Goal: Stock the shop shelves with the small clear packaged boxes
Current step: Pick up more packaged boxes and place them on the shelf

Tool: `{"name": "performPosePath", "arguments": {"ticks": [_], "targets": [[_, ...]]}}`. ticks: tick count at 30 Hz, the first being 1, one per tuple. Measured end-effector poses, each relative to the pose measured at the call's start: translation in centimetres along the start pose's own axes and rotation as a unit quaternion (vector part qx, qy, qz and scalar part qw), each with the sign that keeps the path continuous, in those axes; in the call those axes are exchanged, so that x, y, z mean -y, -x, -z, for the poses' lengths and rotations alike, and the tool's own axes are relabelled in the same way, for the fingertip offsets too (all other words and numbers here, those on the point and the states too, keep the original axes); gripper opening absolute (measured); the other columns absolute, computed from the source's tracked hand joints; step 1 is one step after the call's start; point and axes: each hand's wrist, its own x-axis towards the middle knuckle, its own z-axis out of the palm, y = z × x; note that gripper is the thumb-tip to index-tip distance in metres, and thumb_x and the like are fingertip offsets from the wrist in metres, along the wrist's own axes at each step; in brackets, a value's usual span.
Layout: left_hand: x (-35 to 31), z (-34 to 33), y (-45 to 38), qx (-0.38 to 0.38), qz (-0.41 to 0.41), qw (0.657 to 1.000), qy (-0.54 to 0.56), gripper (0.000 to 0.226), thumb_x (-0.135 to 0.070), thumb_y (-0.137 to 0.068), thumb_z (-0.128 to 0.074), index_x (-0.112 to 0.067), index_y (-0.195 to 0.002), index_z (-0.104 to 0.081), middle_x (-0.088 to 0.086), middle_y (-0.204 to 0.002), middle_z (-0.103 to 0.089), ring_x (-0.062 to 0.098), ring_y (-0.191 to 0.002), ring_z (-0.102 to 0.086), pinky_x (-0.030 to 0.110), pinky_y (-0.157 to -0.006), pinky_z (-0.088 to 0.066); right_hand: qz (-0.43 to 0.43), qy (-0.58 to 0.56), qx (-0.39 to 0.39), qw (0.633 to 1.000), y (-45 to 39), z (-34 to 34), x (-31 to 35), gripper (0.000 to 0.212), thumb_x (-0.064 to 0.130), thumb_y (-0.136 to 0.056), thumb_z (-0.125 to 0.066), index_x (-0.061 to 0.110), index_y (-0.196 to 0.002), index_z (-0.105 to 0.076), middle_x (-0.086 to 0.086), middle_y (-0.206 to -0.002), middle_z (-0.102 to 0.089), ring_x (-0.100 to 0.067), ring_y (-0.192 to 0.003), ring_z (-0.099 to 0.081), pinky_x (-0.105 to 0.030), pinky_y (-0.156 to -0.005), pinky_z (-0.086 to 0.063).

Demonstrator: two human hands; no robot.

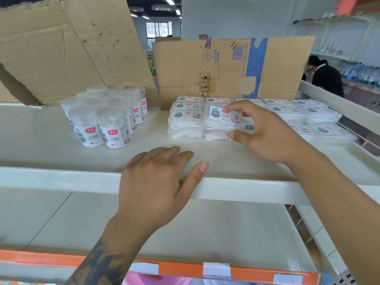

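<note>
Small clear boxes with white and teal labels lie in stacks on the upper white shelf. My right hand grips the top box of the middle stack, fingers on its far edge and thumb at its near corner. A second stack stands just left of it. More of the same boxes lie in rows to the right. My left hand rests flat on the shelf's front rail with fingers straight, holding nothing.
Several clear round tubs with red labels stand at the left on the same shelf. Flattened cardboard sheets lean behind the goods. A lower white shelf with an orange front strip lies below. A person in black stands at the far right.
</note>
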Motion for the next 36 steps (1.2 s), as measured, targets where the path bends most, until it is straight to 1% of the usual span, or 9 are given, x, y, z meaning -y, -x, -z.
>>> {"name": "performPosePath", "arguments": {"ticks": [2, 6, 11, 16, 20, 22, 28, 33, 36], "targets": [[0.1, -0.2, 0.1, -0.011, 0.0, 1.0, 0.001, 0.056, -0.063, -0.104, -0.033, -0.03, -0.11, -0.077, -0.005, -0.111, -0.076, 0.021, -0.107, -0.071, 0.036, -0.077, -0.054, 0.003, 0.02, -0.002, 1.0, 0.0, 0.0, 0.0, 0.05, 0.033, -0.093, -0.071, 0.046, -0.135, -0.048, 0.013, -0.142, -0.056, -0.019, -0.133, -0.048, -0.051, -0.114, -0.033], [0.0, -0.5, 0.2, -0.028, 0.001, 1.0, -0.004, 0.052, -0.062, -0.103, -0.037, -0.031, -0.107, -0.079, -0.007, -0.114, -0.077, 0.018, -0.109, -0.071, 0.033, -0.08, -0.049, 0.004, 0.02, 0.001, 1.0, 0.1, -0.2, -0.3, 0.048, 0.032, -0.096, -0.067, 0.042, -0.139, -0.047, 0.01, -0.141, -0.055, -0.022, -0.133, -0.046, -0.053, -0.113, -0.032], [-0.3, -0.7, 0.2, -0.056, 0.007, 0.998, -0.008, 0.047, -0.059, -0.102, -0.041, -0.032, -0.103, -0.079, -0.009, -0.11, -0.078, 0.019, -0.105, -0.073, 0.033, -0.077, -0.049, 0.012, 0.016, 0.016, 1.0, -0.2, -0.9, -0.9, 0.04, 0.033, -0.099, -0.061, 0.046, -0.136, -0.051, 0.014, -0.144, -0.053, -0.021, -0.135, -0.045, -0.054, -0.113, -0.033], [-0.6, -0.7, 0.3, -0.055, 0.006, 0.998, -0.01, 0.045, -0.055, -0.104, -0.04, -0.031, -0.098, -0.077, -0.009, -0.099, -0.077, 0.024, -0.094, -0.073, 0.035, -0.068, -0.051, 0.005, 0.066, 0.004, 0.998, -0.5, -1.2, -0.6, 0.039, 0.038, -0.101, -0.057, 0.052, -0.137, -0.05, 0.014, -0.15, -0.045, -0.022, -0.139, -0.037, -0.048, -0.116, -0.026], [-0.7, -0.5, 0.3, -0.041, 0.016, 0.999, -0.015, 0.049, -0.057, -0.105, -0.032, -0.033, -0.093, -0.073, -0.012, -0.089, -0.073, 0.021, -0.084, -0.068, 0.029, -0.061, -0.038, -0.006, 0.091, 0.009, 0.996, -0.3, -1.3, -0.2, 0.041, 0.039, -0.103, -0.054, 0.053, -0.14, -0.046, 0.013, -0.153, -0.04, -0.025, -0.141, -0.033, -0.045, -0.111, -0.023], [-0.7, -0.5, 0.2, -0.034, 0.021, 0.999, -0.022, 0.052, -0.059, -0.105, -0.028, -0.033, -0.091, -0.071, -0.011, -0.084, -0.07, 0.02, -0.081, -0.066, 0.03, -0.06, -0.037, -0.01, 0.103, 0.007, 0.995, -0.4, -1.3, -0.1, 0.041, 0.038, -0.103, -0.052, 0.052, -0.142, -0.045, 0.014, -0.155, -0.038, -0.027, -0.141, -0.033, -0.047, -0.111, -0.024], [-0.7, -0.5, 0.0, -0.013, 0.028, 0.999, -0.012, 0.061, -0.064, -0.102, -0.021, -0.031, -0.089, -0.07, -0.009, -0.081, -0.069, 0.019, -0.081, -0.064, 0.035, -0.064, -0.045, -0.023, 0.122, 0.011, 0.992, -0.1, -1.4, 0.1, 0.048, 0.046, -0.1, -0.053, 0.055, -0.145, -0.04, 0.016, -0.161, -0.03, -0.028, -0.147, -0.026, -0.047, -0.115, -0.02], [-0.3, -0.4, -0.1, 0.001, 0.018, 1.0, -0.014, 0.065, -0.066, -0.101, -0.017, -0.031, -0.09, -0.07, -0.009, -0.083, -0.07, 0.018, -0.084, -0.063, 0.035, -0.071, -0.044, 0.001, 0.108, -0.096, 0.99, 1.7, -1.0, 2.0, 0.052, 0.054, -0.097, -0.057, 0.048, -0.147, -0.044, 0.014, -0.158, -0.039, -0.025, -0.146, -0.03, -0.047, -0.115, -0.021], [0.3, -0.3, 0.3, 0.009, -0.009, 1.0, 0.0, 0.058, -0.065, -0.101, -0.023, -0.033, -0.093, -0.071, -0.011, -0.091, -0.072, 0.017, -0.093, -0.064, 0.038, -0.089, -0.042, 0.039, 0.121, -0.132, 0.983, 4.5, -3.0, 4.9, 0.053, 0.063, -0.094, -0.048, 0.046, -0.145, -0.047, 0.011, -0.156, -0.042, -0.023, -0.144, -0.033, -0.045, -0.113, -0.023]]}}
